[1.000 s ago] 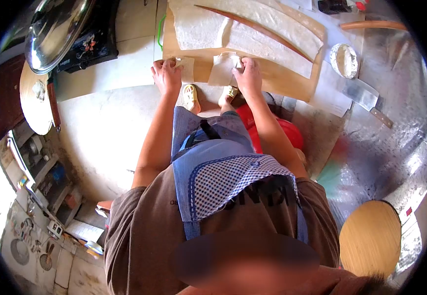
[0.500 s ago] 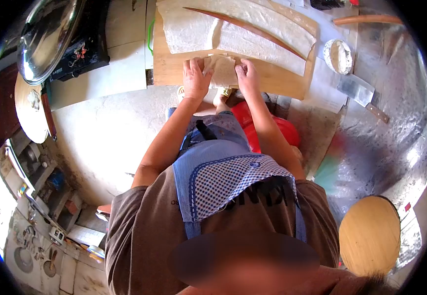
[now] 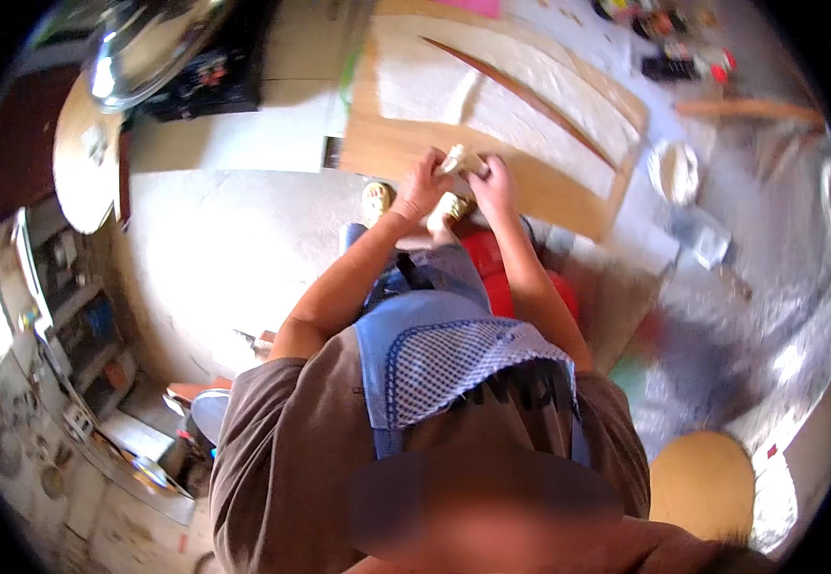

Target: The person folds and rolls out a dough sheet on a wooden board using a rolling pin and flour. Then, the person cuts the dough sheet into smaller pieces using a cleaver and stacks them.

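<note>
A small piece of dough sheet, bunched up and pale, is held between my two hands just above the front edge of the wooden board. The fingers of my left hand pinch its left side. My right hand grips it from the right, fingers closed. Behind them a wide rolled-out dough sheet covers much of the board. Across that sheet lies a long, thin, tapered wooden rolling pin, slanting down to the right. Motion blurs the view somewhat.
To the right of the board are a white bowl and a cleaver. Bottles lie toward the far right. A glass lid is at the far left. A round wooden stool top shows low on the right.
Both hands have lifted the dough piece from the board and drawn it closer to me. Flat and square before, it is now bunched up. The view has shifted.
</note>
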`<state>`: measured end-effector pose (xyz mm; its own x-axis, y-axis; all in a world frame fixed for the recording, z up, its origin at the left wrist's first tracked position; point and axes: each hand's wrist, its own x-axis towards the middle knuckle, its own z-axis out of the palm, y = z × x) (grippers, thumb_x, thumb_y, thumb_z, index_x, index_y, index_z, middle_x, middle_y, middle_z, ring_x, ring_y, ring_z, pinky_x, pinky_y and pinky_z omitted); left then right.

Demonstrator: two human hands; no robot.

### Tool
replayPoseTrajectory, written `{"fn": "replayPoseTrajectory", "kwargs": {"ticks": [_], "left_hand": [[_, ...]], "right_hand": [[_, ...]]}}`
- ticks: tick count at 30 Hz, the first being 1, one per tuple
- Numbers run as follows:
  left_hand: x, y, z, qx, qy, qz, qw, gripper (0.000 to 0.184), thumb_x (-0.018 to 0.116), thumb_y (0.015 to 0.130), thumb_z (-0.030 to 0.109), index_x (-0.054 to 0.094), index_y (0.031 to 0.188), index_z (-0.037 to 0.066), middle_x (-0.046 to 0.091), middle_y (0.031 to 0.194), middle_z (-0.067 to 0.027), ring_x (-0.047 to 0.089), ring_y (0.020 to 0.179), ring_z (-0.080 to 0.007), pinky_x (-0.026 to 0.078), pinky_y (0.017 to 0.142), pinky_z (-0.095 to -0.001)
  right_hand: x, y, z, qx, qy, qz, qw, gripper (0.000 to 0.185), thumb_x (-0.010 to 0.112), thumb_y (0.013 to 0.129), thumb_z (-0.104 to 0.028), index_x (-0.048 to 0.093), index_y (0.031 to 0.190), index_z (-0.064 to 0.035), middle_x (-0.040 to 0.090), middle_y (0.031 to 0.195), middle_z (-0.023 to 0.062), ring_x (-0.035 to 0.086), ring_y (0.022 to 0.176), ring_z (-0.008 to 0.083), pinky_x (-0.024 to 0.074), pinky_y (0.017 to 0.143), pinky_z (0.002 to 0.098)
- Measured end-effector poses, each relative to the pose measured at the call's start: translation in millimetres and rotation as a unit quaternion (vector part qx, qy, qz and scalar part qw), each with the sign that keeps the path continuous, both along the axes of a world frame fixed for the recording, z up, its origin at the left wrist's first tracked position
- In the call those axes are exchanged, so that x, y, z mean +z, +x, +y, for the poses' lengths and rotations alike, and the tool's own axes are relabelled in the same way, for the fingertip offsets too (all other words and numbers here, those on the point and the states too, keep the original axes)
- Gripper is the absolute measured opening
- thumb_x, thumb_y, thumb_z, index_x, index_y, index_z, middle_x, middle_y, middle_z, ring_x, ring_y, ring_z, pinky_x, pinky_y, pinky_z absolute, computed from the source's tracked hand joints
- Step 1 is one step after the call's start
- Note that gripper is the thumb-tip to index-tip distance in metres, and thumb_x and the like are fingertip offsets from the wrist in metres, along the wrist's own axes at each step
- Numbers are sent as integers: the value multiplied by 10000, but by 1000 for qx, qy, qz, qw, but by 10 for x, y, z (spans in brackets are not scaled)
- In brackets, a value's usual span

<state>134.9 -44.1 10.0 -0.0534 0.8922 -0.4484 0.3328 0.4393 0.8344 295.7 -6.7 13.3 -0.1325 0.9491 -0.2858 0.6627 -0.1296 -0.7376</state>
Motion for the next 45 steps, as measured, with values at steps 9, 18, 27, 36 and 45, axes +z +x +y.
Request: {"fn": "replayPoseTrajectory", "kwargs": {"ticks": [9,18,27,36,45], "left_hand": [[1443,-1737,-680,419,92,-402,809,496,650,886,74,486,1354,61,601,1215,-84,578,1133,-230,490,984,-413],[1892,-4648,-1425,566,395,-257,676,352,572,879,9,495,1221,-12,601,1135,-138,629,1044,-261,548,918,-398],[1063,-6913,-1373,685,215,-202,666,404,657,890,92,501,1247,-12,566,1198,-182,624,1005,-355,555,824,-539],[1150,-4314,-1635,447,451,112,764,251,510,956,-39,529,1197,29,602,1030,-62,580,886,-152,489,788,-274],[584,-1848,-667,83,193,-2,978,132,588,924,8,619,1051,25,644,970,-83,598,835,-179,499,740,-299]], "right_hand": [[414,-606,-134,16,-147,278,949,245,657,923,-133,622,1150,-46,617,933,-17,572,809,70,458,681,220],[449,-1293,-459,56,-211,289,932,176,624,935,-89,632,1097,-23,623,873,14,584,766,79,466,673,210],[462,-1487,-564,37,-211,248,945,211,610,946,-107,614,1136,-15,653,884,26,604,749,74,479,661,206],[288,-833,-707,-19,-183,245,952,137,653,924,-138,631,979,-14,605,803,-5,539,687,68,425,576,222],[-84,272,-534,-66,9,112,992,168,657,895,-150,661,1016,-33,689,941,112,658,869,189,518,802,313]]}}
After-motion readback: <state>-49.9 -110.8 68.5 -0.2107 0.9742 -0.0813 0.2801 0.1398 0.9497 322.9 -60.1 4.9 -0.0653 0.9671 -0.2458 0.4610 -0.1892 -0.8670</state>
